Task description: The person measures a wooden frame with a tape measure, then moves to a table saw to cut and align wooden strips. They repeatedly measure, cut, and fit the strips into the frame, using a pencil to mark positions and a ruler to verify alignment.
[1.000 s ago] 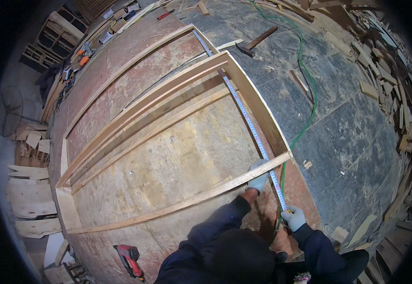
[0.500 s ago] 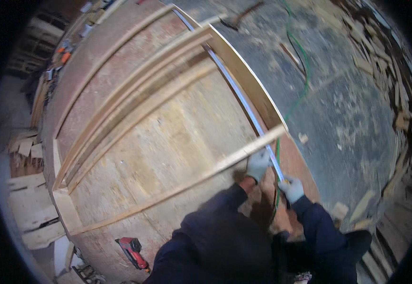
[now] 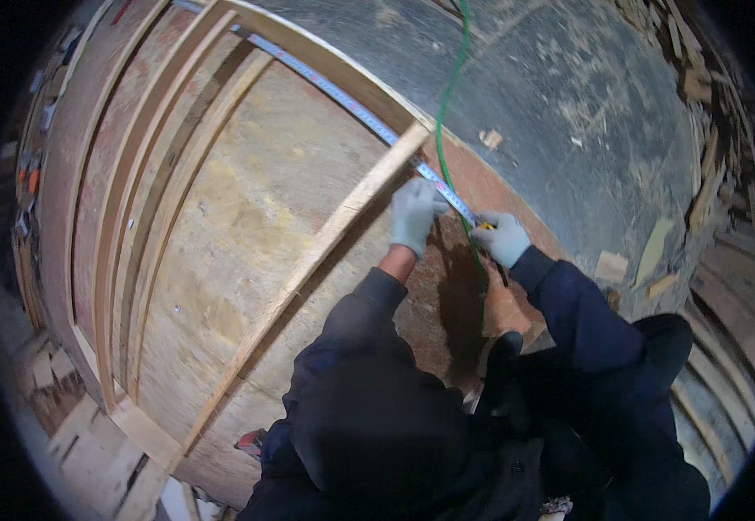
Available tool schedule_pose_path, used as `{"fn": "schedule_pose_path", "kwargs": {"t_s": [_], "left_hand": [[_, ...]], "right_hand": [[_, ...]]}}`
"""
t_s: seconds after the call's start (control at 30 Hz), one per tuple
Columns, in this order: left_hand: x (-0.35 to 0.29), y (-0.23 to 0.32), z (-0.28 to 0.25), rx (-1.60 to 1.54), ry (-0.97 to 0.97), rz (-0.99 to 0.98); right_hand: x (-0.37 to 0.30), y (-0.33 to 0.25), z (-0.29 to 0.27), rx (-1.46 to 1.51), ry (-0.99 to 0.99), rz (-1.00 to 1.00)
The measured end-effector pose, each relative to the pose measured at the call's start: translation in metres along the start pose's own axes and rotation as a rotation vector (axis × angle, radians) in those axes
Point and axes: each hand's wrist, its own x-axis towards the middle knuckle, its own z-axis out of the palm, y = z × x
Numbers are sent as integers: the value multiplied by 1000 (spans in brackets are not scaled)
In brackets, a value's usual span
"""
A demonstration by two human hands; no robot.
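My right hand [image 3: 505, 240], in a pale work glove, is closed round a tape measure [image 3: 484, 227] with a yellow part showing. Its silver blade [image 3: 342, 102] runs out to the upper left, along the inside of a wooden frame's side board [image 3: 334, 59] and under the near crosspiece [image 3: 342, 213]. Beside the blade, just on my side of that crosspiece, is my gloved left hand [image 3: 414, 214]. Its fingers are drawn together near the blade; anything in them is too small to make out. A thin dark strip hangs below my right hand.
Several long wooden slats [image 3: 156, 187] span the frame on the left. A green hose [image 3: 448, 95] crosses the floor and passes under the blade. A red tool [image 3: 250, 443] lies by my left arm, partly hidden. Wood scraps [image 3: 653, 252] lie at the right.
The view has shifted, so the frame appears turned and farther left. My left hand has come out from behind the crosspiece to the blade's near side. My right hand still grips the tape measure.
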Motion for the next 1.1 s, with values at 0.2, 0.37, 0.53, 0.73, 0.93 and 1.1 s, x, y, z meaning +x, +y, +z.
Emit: {"fn": "schedule_pose_path", "kwargs": {"t_s": [0.2,0.37,0.53,0.73,0.93,1.1], "left_hand": [[7,-7,3,-23,-12,-80],[12,-8,5,36,-22,-80],[18,-10,6,54,-40,-74],[23,-14,7,66,-15,-104],[25,-14,7,69,-31,-89],[25,-13,9,72,-47,-62]], "right_hand": [[21,17,0,-131,20,-54],[28,16,0,-161,30,-113],[28,13,-3,-156,28,-87],[29,14,-1,-166,66,-96],[30,14,-2,-169,68,-97],[32,15,-4,-192,93,-102]]}}
